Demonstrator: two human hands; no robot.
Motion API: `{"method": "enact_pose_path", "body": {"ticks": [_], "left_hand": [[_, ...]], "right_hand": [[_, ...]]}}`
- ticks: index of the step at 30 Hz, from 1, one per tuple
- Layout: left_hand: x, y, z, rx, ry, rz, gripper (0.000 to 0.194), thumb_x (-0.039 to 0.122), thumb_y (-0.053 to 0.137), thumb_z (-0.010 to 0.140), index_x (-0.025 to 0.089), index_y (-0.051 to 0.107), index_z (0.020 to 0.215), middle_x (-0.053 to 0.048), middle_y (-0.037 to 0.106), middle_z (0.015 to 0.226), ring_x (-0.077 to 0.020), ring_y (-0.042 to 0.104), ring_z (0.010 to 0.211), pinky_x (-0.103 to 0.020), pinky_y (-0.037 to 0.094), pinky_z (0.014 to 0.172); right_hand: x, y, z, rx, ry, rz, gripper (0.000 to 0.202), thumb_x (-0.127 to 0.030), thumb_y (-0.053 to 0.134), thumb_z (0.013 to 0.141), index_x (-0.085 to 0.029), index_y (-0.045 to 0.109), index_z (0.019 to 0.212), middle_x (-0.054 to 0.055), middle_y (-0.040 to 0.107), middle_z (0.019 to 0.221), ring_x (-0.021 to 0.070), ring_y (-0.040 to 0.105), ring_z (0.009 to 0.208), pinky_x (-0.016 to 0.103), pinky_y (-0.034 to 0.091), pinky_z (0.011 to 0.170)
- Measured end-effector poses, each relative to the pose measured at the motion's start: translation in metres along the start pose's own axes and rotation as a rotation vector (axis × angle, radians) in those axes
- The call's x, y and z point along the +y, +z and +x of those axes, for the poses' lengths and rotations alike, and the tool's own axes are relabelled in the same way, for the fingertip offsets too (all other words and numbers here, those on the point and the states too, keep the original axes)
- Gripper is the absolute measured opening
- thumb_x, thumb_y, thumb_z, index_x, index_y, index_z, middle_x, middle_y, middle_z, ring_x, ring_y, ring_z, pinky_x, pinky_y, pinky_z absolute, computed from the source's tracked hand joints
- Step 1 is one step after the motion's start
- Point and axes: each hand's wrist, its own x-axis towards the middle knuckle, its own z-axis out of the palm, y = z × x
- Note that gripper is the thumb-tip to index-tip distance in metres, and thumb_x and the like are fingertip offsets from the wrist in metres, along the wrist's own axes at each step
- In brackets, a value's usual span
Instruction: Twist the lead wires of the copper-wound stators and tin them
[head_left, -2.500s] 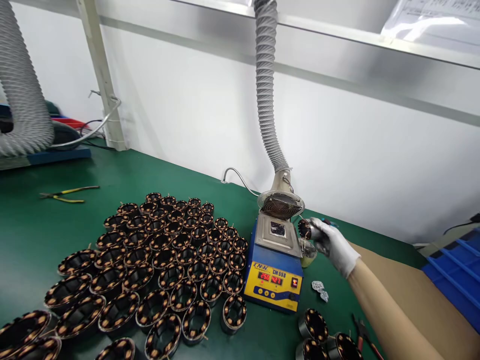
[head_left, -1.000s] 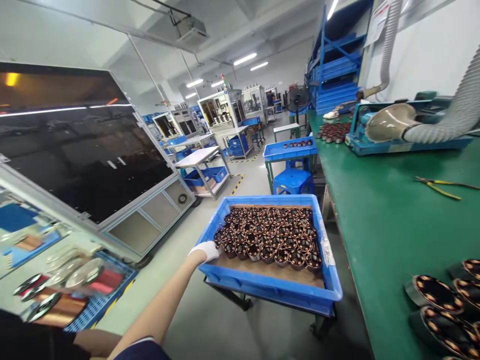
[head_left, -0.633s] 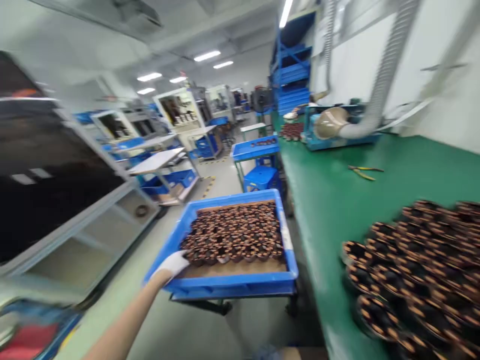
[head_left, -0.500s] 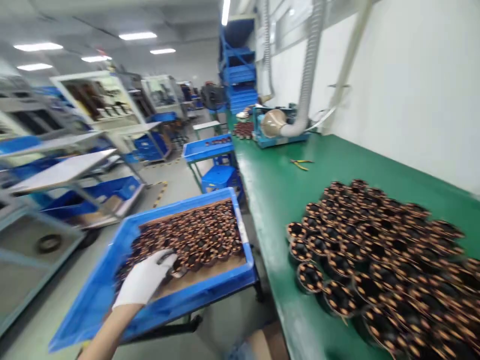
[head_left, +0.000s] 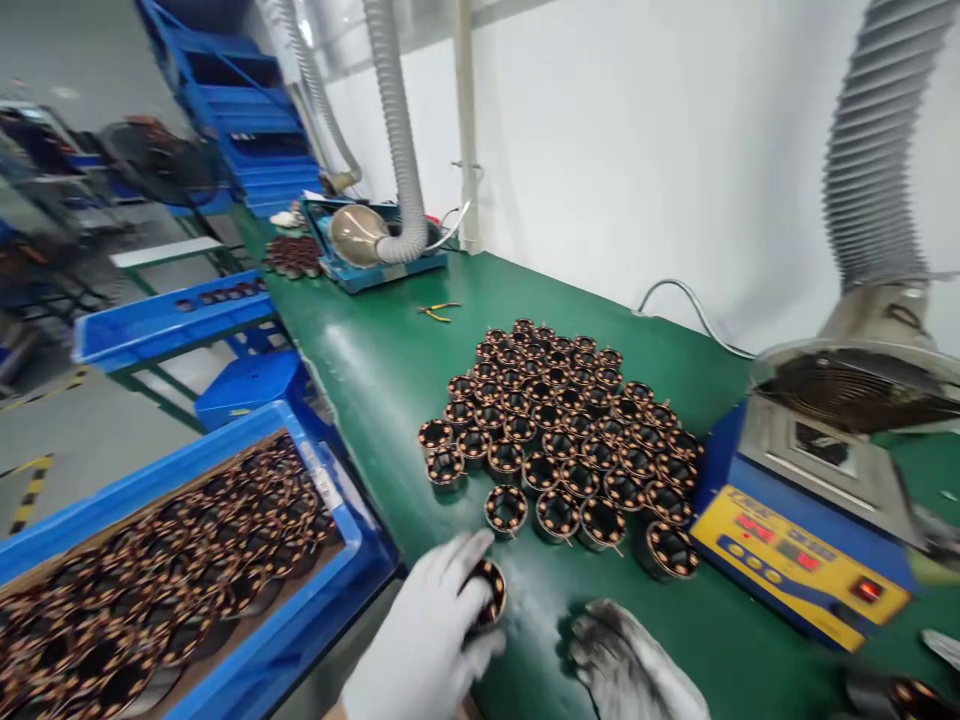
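Observation:
My left hand (head_left: 427, 630), in a white glove, is closed around a motor stator (head_left: 489, 592), a dark ring with copper windings, just above the green bench (head_left: 375, 390). My right hand (head_left: 626, 660), in a grey-stained glove, hangs low over the bench with fingers loosely bent; nothing shows in it. Beyond both hands a cluster of similar stators (head_left: 559, 445) stands on the bench. To the left, a blue tray (head_left: 337, 520) holds rows of stators with wire leads.
A blue and yellow soldering unit (head_left: 802, 570) with red digits stands at right under a grey duct (head_left: 877, 150). Pliers (head_left: 437, 311) with yellow handles lie farther back. Another machine (head_left: 367, 240) with a duct stands beyond. At bottom right is a dark part (head_left: 904, 695).
My view has swung right. My left hand has moved from the blue tray to the bench with a stator in it. My right hand and the soldering unit have come into view.

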Motion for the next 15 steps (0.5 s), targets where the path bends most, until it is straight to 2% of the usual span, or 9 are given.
{"method": "enact_pose_path", "body": {"ticks": [2, 5, 7, 9, 10, 11, 13, 14, 15], "left_hand": [[0.013, 0.006, -0.009, -0.023, 0.127, -0.111, 0.025, 0.028, 0.072, 0.066, 0.023, 0.059, 0.087, -0.011, 0.055, 0.127, -0.0295, 0.056, 0.110, -0.043, 0.054, 0.088], [0.034, 0.013, 0.003, -0.094, 0.240, -0.362, 0.028, 0.030, 0.077, 0.062, 0.025, 0.061, 0.085, -0.009, 0.053, 0.130, -0.0294, 0.045, 0.123, -0.042, 0.048, 0.097], [0.048, 0.016, 0.020, -0.184, 0.174, -0.555, 0.035, 0.028, 0.082, 0.056, 0.025, 0.062, 0.085, -0.008, 0.050, 0.133, -0.0279, 0.042, 0.125, -0.040, 0.047, 0.097], [0.061, 0.022, 0.032, -0.229, 0.074, -0.674, 0.047, 0.026, 0.085, 0.051, 0.023, 0.060, 0.091, -0.012, 0.047, 0.136, -0.0281, 0.045, 0.123, -0.039, 0.048, 0.096], [0.066, 0.027, 0.035, -0.239, 0.065, -0.696, 0.058, 0.027, 0.084, 0.050, 0.022, 0.057, 0.101, -0.015, 0.044, 0.137, -0.0290, 0.046, 0.122, -0.041, 0.046, 0.097], [0.069, 0.031, 0.035, -0.239, 0.084, -0.695, 0.071, 0.029, 0.083, 0.052, 0.020, 0.050, 0.114, -0.018, 0.042, 0.138, -0.0299, 0.045, 0.123, -0.043, 0.045, 0.099], [0.067, 0.041, 0.030, -0.240, 0.165, -0.650, 0.097, 0.034, 0.079, 0.056, 0.019, 0.024, 0.135, -0.020, 0.040, 0.138, -0.0306, 0.043, 0.124, -0.046, 0.043, 0.100], [0.063, 0.045, 0.027, -0.236, 0.187, -0.618, 0.104, 0.036, 0.078, 0.058, 0.020, 0.014, 0.138, -0.019, 0.041, 0.137, -0.0299, 0.045, 0.123, -0.044, 0.044, 0.099], [0.056, 0.047, 0.025, -0.217, 0.187, -0.578, 0.104, 0.037, 0.077, 0.060, 0.023, 0.011, 0.139, -0.018, 0.043, 0.136, -0.0293, 0.046, 0.122, -0.043, 0.046, 0.097]], "right_hand": [[0.001, 0.005, -0.002, 0.005, -0.093, -0.093, 0.027, -0.031, 0.078, 0.065, -0.021, 0.071, 0.089, 0.006, 0.071, 0.094, 0.0199, 0.063, 0.089, 0.033, 0.046, 0.084], [-0.001, 0.017, -0.008, -0.170, -0.089, -0.311, 0.044, -0.036, 0.080, 0.061, -0.020, 0.067, 0.100, 0.007, 0.067, 0.102, 0.0217, 0.059, 0.099, 0.036, 0.040, 0.094], [-0.002, 0.021, -0.016, -0.275, -0.015, -0.347, 0.053, -0.041, 0.078, 0.062, -0.019, 0.063, 0.107, 0.009, 0.066, 0.104, 0.0235, 0.059, 0.100, 0.039, 0.039, 0.093], [0.000, 0.019, -0.023, -0.256, 0.021, -0.223, 0.047, -0.044, 0.071, 0.070, -0.018, 0.062, 0.108, 0.009, 0.067, 0.099, 0.0236, 0.060, 0.098, 0.040, 0.040, 0.092], [0.001, 0.017, -0.025, -0.211, 0.010, -0.126, 0.043, -0.045, 0.067, 0.074, -0.018, 0.062, 0.108, 0.009, 0.067, 0.098, 0.0230, 0.060, 0.097, 0.040, 0.040, 0.091], [0.003, 0.014, -0.026, -0.174, -0.005, -0.027, 0.040, -0.045, 0.063, 0.078, -0.017, 0.063, 0.107, 0.009, 0.068, 0.097, 0.0226, 0.060, 0.096, 0.040, 0.041, 0.090], [0.006, 0.006, -0.026, -0.160, -0.020, 0.129, 0.039, -0.045, 0.059, 0.080, -0.016, 0.064, 0.106, 0.009, 0.068, 0.096, 0.0224, 0.061, 0.094, 0.039, 0.042, 0.088], [0.007, 0.003, -0.024, -0.167, -0.024, 0.176, 0.038, -0.044, 0.059, 0.080, -0.016, 0.064, 0.106, 0.009, 0.068, 0.096, 0.0221, 0.061, 0.093, 0.039, 0.042, 0.087], [0.007, 0.000, -0.022, -0.175, -0.022, 0.207, 0.038, -0.042, 0.060, 0.080, -0.015, 0.064, 0.106, 0.009, 0.069, 0.096, 0.0217, 0.062, 0.091, 0.038, 0.042, 0.087]]}}
